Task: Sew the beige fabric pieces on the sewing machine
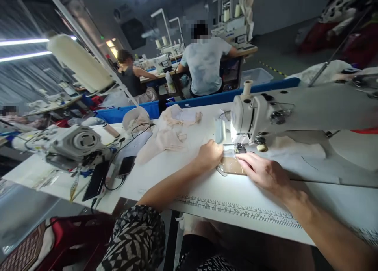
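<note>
In the head view, the person's two bare hands are close together at a white sewing machine (pixel 289 109) on the right of a white surface (pixel 212 186). The left hand (pixel 210 154) has its fingers curled in at the left edge of a tan flat piece (pixel 233 165) and the sheer whitish cloth (pixel 228 150) just beyond it; whether it pinches either of them I can't make out. The right hand (pixel 267 172) reaches in from the other side, fingers stretched forward and held near one another, their tips at the right part of the tan piece, just beside the presser foot (pixel 240 148); whether finger and thumb grip anything is unclear too. The tan piece lies flat in front of the needle area, between the hands, under the machine's light. A printed ruler scale (pixel 236 210) runs along the near edge of the surface. Beyond the left forearm lies a crumpled heap of pale cloth (pixel 165 135), and farther left are a dark phone-like device (pixel 96 180), a smaller dark object (pixel 126 165), loose black cable and a second machine (pixel 73 145). A large cream thread cone (pixel 79 62) leans above that machine. Behind a blue band (pixel 206 101), a co-worker in a light top (pixel 205 68) and another in a dark sleeveless top (pixel 131 80) sit at other machines. A red chair (pixel 79 231) stands at lower left.
</note>
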`<state>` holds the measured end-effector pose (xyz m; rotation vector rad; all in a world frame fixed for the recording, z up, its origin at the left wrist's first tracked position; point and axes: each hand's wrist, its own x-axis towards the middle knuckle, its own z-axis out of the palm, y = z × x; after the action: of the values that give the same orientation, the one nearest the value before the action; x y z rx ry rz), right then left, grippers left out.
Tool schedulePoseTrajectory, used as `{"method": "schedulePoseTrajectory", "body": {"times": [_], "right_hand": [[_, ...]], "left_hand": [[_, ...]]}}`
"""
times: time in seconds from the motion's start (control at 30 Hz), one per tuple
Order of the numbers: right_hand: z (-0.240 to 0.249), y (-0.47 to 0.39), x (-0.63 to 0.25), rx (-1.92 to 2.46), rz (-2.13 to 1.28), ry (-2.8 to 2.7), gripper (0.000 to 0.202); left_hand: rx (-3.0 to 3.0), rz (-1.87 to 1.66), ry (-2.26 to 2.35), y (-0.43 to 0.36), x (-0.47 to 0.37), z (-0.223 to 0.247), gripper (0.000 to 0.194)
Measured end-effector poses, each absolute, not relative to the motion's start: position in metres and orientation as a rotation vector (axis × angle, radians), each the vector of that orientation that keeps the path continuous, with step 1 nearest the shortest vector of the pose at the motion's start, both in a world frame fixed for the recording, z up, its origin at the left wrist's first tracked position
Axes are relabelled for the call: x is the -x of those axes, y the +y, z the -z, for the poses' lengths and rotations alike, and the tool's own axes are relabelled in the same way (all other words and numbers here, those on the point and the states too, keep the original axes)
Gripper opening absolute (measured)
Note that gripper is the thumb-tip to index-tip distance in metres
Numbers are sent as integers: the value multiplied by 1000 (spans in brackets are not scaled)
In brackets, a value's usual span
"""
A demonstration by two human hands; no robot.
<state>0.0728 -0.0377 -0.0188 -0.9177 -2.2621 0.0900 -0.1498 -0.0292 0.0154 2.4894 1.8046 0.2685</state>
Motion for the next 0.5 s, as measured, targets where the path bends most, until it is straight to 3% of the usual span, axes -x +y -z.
{"method": "schedulePoseTrajectory", "body": {"times": [0.1,0.3,0.5], "right_hand": [[27,-34,-72,787,-43,-2285,39],[33,-37,-75,699,23,-2293,37],[39,-32,-72,668,103,-2242,35]], "left_hand": [[-2483,-143,1809,-27,147,-13,21],[-2396,-248,1779,-28,149,-10,22],[-2339,-299,1743,-25,147,-7,11]]}}
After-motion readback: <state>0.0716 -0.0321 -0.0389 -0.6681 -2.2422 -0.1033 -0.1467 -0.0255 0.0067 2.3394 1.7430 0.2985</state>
